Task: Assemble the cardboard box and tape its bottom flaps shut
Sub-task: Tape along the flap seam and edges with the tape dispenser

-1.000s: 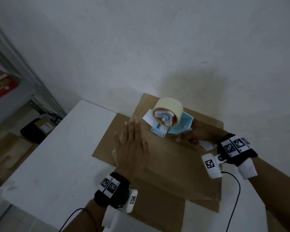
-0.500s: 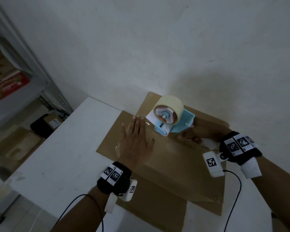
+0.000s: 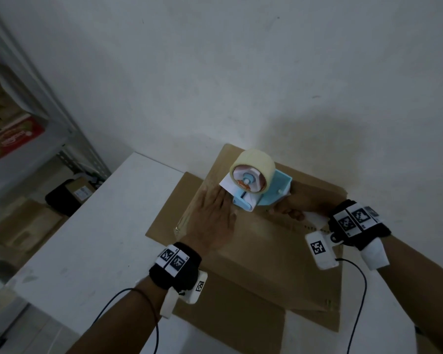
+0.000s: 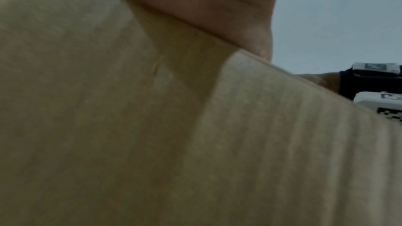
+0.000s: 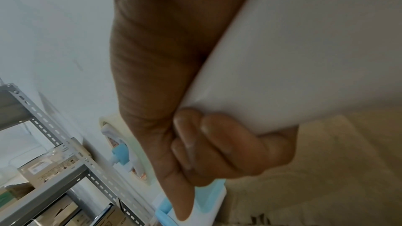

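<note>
A brown cardboard box [image 3: 266, 251] stands on the white table [image 3: 92, 238] with its folded flaps facing up. My left hand [image 3: 211, 221] lies flat on the top flaps, fingers straight, pressing near the far left corner; in the left wrist view the cardboard [image 4: 130, 126] fills the picture under my palm [image 4: 206, 6]. My right hand [image 3: 294, 208] grips the white handle [image 5: 293, 57] of a light-blue tape dispenser [image 3: 264, 192] with a roll of clear tape [image 3: 253, 172]. The dispenser's front end touches the box top just right of my left fingertips.
A white wall stands directly behind the box. A grey metal shelf rack [image 3: 49, 118] with cartons [image 5: 50, 169] is to the left, beyond the table's edge. More cardboard boxes [image 3: 23, 226] lie on the floor below. Cables [image 3: 356, 302] trail from both wristbands.
The dispenser and my left hand have stayed close together on the box top while the head view has shifted slightly. My left hand has slid a little toward the far edge.
</note>
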